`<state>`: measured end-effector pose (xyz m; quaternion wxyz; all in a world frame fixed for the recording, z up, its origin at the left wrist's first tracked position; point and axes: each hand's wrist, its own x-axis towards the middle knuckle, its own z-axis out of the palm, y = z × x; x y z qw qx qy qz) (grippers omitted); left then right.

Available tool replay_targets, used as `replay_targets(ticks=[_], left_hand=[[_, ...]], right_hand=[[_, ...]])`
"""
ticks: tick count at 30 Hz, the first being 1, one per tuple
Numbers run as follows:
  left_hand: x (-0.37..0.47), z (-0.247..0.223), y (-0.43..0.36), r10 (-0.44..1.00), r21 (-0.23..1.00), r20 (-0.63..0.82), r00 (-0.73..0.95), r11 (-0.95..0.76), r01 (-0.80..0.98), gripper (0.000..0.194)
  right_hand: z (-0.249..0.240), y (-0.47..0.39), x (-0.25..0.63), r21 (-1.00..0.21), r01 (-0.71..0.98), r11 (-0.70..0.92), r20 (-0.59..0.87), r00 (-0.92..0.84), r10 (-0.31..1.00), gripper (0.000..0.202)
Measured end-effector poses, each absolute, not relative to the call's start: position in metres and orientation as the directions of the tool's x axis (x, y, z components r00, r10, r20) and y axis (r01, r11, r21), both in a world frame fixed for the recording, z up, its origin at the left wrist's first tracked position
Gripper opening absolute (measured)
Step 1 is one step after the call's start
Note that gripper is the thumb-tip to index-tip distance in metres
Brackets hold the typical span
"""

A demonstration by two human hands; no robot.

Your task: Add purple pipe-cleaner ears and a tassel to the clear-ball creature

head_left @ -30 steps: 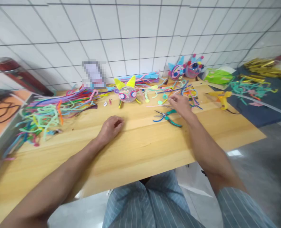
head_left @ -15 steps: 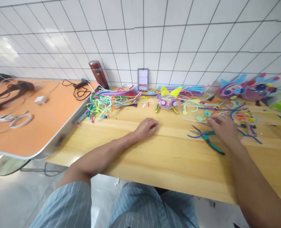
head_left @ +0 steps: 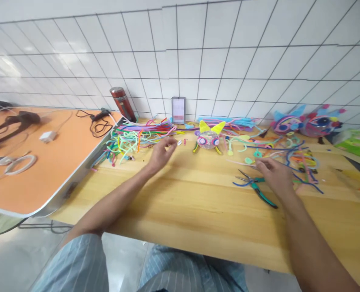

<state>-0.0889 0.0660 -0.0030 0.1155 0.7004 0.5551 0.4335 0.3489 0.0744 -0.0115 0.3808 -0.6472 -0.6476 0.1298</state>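
Right hand (head_left: 275, 175) is beside pliers (head_left: 254, 186) (left hand (head_left: 160, 156) near pipe cleaners (head_left: 131, 140)).

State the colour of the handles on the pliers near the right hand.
The handles are teal with black, showing best in the current head view.

Light wood table (head_left: 180, 219) ran across mid-frame, orange-topped table (head_left: 58, 170) just beside it at frame left. On the wood: pipe-cleaner heap (head_left: 127, 140) left of centre, yellow-eared figure (head_left: 208, 140) at centre, teal-handled pliers (head_left: 254, 185) spread open right of centre, loose pipe cleaners (head_left: 308, 161) at right, blue-eared figure (head_left: 288, 124) and pompom-topped figure (head_left: 318, 125) upper right. On the orange: white adapter (head_left: 47, 137), black cable (head_left: 100, 116).
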Motion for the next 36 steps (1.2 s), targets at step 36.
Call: replay_targets(ticks=[36], left_hand=[[-0.177, -0.057, 0.185, 0.82, 0.58, 0.517, -0.247, -0.124, 0.805, 0.021]], right_hand=[[0.025, 0.218, -0.02, -0.026, 0.782, 0.623, 0.355, -0.575, 0.737, 0.025]])
